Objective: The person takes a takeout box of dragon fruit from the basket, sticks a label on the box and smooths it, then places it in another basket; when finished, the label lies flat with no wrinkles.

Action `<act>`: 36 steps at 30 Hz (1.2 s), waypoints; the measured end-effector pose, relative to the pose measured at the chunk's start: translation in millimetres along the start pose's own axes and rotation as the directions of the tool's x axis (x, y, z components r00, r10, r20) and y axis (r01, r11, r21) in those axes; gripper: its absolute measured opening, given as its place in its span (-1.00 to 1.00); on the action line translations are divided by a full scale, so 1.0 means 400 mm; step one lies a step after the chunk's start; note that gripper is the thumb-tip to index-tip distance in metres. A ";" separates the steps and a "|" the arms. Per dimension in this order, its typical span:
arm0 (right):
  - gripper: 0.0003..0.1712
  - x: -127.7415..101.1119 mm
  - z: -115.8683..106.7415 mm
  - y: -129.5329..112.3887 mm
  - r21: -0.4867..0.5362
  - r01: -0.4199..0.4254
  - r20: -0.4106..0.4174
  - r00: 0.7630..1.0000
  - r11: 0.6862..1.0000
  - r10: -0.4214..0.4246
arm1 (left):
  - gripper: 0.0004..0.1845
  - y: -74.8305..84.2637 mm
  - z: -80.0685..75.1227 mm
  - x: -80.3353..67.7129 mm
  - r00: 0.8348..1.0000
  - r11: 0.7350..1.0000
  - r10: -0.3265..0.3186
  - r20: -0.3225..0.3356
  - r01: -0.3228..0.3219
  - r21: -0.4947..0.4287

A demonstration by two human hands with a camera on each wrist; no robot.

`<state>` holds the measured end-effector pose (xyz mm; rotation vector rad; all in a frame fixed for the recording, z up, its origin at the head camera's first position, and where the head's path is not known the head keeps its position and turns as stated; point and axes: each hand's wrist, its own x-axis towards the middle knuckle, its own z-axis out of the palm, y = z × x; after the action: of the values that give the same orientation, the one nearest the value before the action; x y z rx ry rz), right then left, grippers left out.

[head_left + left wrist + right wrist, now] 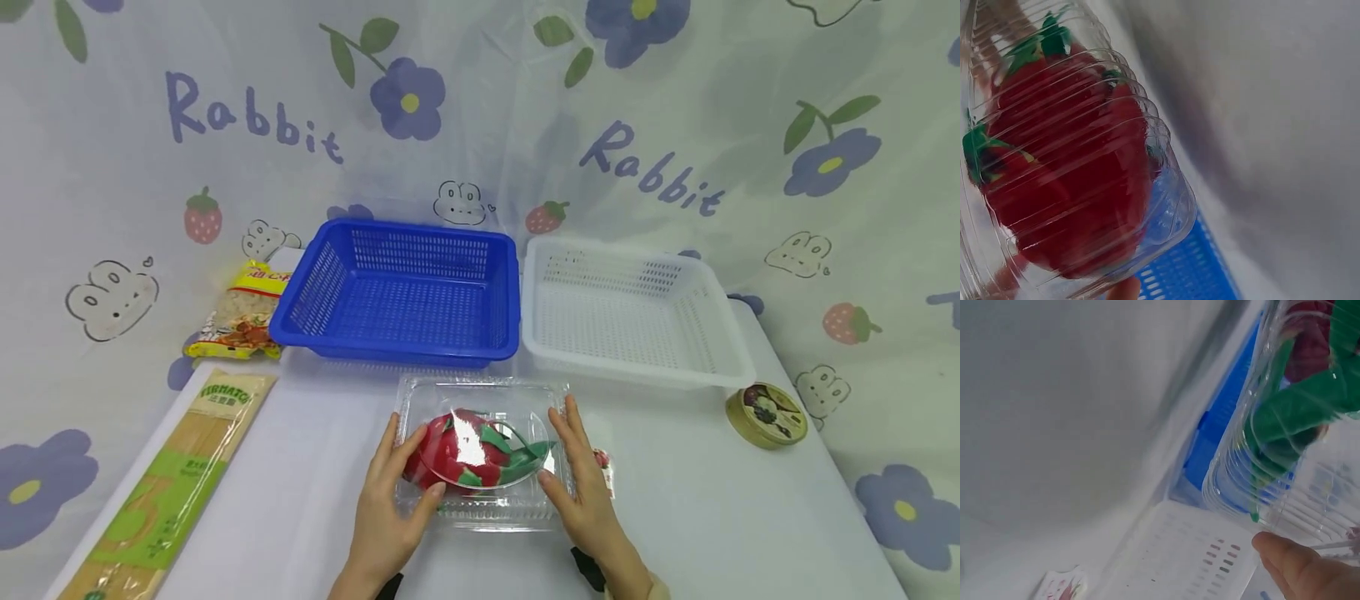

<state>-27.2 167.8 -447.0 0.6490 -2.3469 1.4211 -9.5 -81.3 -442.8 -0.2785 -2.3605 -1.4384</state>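
A clear plastic clamshell box [487,392] with a red dragon fruit [461,454] inside is held between both hands in front of the baskets. The fruit's green leafy tips point to the right. My left hand [390,508] grips the box's left side, thumb at the near lower corner. On the opposite side my right hand [588,500] holds the box, with its thumb on the near right part. Through the ribbed wall [1172,219], the left wrist view shows the fruit close up. Right-hand fingers [1291,562] touch the box's edge in the right wrist view.
Behind the box stand a blue basket [397,354] and a white basket [720,371]. A noodle pack [172,475] and a yellow food bag [243,317] lie at left. A round tin [767,417] sits at right, and a small printed card [604,471] lies beside the right hand.
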 end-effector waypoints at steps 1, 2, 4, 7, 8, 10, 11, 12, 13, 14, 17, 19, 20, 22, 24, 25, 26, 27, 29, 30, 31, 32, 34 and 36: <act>-0.18 -0.002 0.000 0.004 -0.007 -0.012 0.010 1.000 1.000 0.012 | -0.30 -0.005 0.004 -0.002 1.000 1.000 -0.005 0.003 0.005 0.002; -0.18 -0.004 -0.001 0.007 -0.014 -0.024 0.018 1.000 1.000 0.025 | -0.30 -0.010 0.007 -0.004 1.000 1.000 -0.010 0.007 0.010 0.004; -0.17 -0.008 -0.001 0.010 -0.026 -0.053 0.035 0.998 0.998 0.054 | -0.30 -0.017 0.011 -0.005 1.000 1.000 -0.018 0.015 0.018 0.003; -0.17 -0.011 0.000 0.012 -0.043 -0.078 0.048 0.996 0.996 0.080 | -0.30 -0.024 0.013 -0.003 0.999 1.000 -0.030 0.028 0.029 0.005; -0.17 -0.011 0.001 0.013 -0.056 -0.075 0.041 0.996 0.996 0.077 | -0.31 -0.025 0.013 -0.001 0.999 0.999 -0.035 0.030 0.035 0.004; -0.19 -0.009 0.004 0.016 -0.076 -0.072 0.027 0.997 0.995 0.074 | -0.32 -0.025 0.012 0.004 0.998 0.998 -0.056 0.032 0.055 0.009; -0.19 -0.007 0.006 0.018 -0.082 -0.070 0.021 0.997 0.994 0.072 | -0.33 -0.024 0.011 0.007 0.997 0.998 -0.070 0.031 0.069 0.012; -0.21 -0.005 0.008 0.020 -0.083 -0.074 0.016 0.997 0.994 0.075 | -0.34 -0.023 0.010 0.009 0.996 0.996 -0.087 0.032 0.087 0.016; -0.22 -0.003 0.008 0.021 -0.081 -0.084 0.015 0.996 0.993 0.086 | -0.34 -0.021 0.009 0.012 0.994 0.994 -0.105 0.032 0.104 0.022; -0.24 -0.001 0.009 0.023 -0.073 -0.100 0.016 0.995 0.992 0.101 | -0.34 -0.019 0.009 0.013 0.992 0.992 -0.121 0.033 0.120 0.031; -0.29 0.000 0.004 0.027 -0.045 -0.161 0.031 0.986 0.986 0.162 | -0.33 -0.010 0.008 0.015 0.986 0.985 -0.164 0.038 0.162 0.061; -0.33 -0.001 -0.004 0.031 -0.036 -0.208 0.023 0.978 0.977 0.209 | -0.32 -0.005 0.010 0.014 0.982 0.981 -0.182 0.041 0.178 0.077; -0.35 -0.002 -0.009 0.033 -0.035 -0.231 0.008 0.973 0.972 0.231 | -0.31 -0.003 0.011 0.014 0.981 0.980 -0.188 0.043 0.184 0.082; -0.41 -0.004 -0.019 0.038 -0.043 -0.280 -0.042 0.960 0.959 0.278 | -0.31 -0.002 0.015 0.014 0.980 0.978 -0.194 0.050 0.190 0.086; -0.46 -0.005 -0.030 0.043 -0.059 -0.353 -0.098 0.933 0.934 0.347 | -0.30 -0.003 0.017 0.014 0.979 0.978 -0.196 0.055 0.191 0.087; -0.48 -0.006 -0.037 0.045 -0.067 -0.396 -0.127 0.914 0.916 0.386 | -0.30 -0.004 0.018 0.014 0.979 0.978 -0.197 0.058 0.191 0.087; -0.48 -0.006 -0.043 0.048 -0.072 -0.445 -0.155 0.889 0.893 0.430 | -0.30 -0.005 0.019 0.014 0.979 0.978 -0.197 0.060 0.192 0.086; -0.47 -0.006 -0.050 0.051 -0.081 -0.489 -0.178 0.865 0.869 0.470 | -0.31 -0.005 0.019 0.014 0.978 0.978 -0.197 0.062 0.191 0.086; -0.43 -0.003 -0.064 0.057 -0.100 -0.567 -0.217 0.815 0.818 0.538 | -0.31 -0.007 0.018 0.014 0.978 0.977 -0.200 0.067 0.194 0.085; -0.41 -0.002 -0.071 0.060 -0.103 -0.596 -0.234 0.792 0.796 0.563 | -0.30 -0.007 0.018 0.013 0.977 0.977 -0.203 0.072 0.197 0.084; -0.39 0.000 -0.077 0.063 -0.101 -0.623 -0.250 0.770 0.775 0.586 | -0.30 -0.007 0.017 0.014 0.975 0.976 -0.206 0.078 0.199 0.085; -0.37 0.002 -0.082 0.066 -0.103 -0.644 -0.263 0.753 0.758 0.603 | -0.30 -0.007 0.016 0.014 0.975 0.976 -0.208 0.081 0.201 0.085; -0.33 0.006 -0.093 0.071 -0.113 -0.677 -0.268 0.726 0.727 0.634 | -0.30 -0.008 0.015 0.014 0.974 0.975 -0.210 0.087 0.203 0.085; -0.28 0.009 -0.103 0.075 -0.134 -0.706 -0.244 0.704 0.696 0.667 | -0.30 -0.009 0.014 0.015 0.973 0.975 -0.211 0.091 0.203 0.087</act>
<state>-44.7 215.7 -449.1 -0.4878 -2.6611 1.3533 -17.2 -78.2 -445.6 -0.0869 -2.5845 -1.4492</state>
